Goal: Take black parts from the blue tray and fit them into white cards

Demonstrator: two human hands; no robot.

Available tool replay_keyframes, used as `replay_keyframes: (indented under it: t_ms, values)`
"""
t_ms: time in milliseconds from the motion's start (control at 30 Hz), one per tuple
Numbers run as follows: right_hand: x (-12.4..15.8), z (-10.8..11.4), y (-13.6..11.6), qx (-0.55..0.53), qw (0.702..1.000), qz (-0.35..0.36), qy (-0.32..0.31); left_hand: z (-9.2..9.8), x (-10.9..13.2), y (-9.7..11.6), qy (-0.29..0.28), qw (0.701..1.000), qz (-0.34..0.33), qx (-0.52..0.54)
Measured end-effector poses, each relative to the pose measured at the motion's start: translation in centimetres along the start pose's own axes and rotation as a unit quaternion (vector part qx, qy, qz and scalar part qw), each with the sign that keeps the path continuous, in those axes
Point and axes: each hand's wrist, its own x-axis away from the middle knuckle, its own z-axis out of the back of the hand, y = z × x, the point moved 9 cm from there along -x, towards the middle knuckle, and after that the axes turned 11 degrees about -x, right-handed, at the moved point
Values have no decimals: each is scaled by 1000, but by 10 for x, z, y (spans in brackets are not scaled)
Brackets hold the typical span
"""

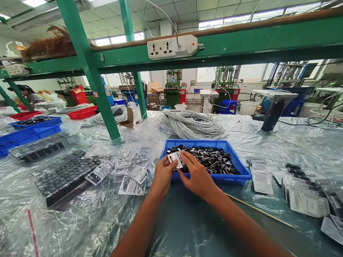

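Between my two hands, over the near left part of a blue tray, is a small white printed packet. My left hand pinches it between thumb and fingers from the left. The fingers of my right hand lie over its right edge, thumb below; whatever they hold there is hidden. Many small black plastic pieces with shiny metal parts fill the tray. Left of my hands lies a loose heap of similar packets.
Black moulded trays lie at left. Stacked packets stand at right, and a thin wooden stick lies nearer. Behind the blue tray is a coil of grey cable. A green post rises from the plastic-covered table.
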Motion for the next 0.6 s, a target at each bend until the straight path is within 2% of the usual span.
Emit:
replay_keyframes:
  t_ms: [133, 400, 600]
  values:
    - [-1, 2, 1, -40, 999, -3, 10, 0, 0, 2, 0, 1000, -8, 19]
    - [-1, 0, -6, -17, 1000, 12, 18, -3, 1, 5, 11, 999, -24, 25]
    - [-1, 6, -7, -102, 993, 0, 63, 0, 1, 6, 8, 998, -33, 56]
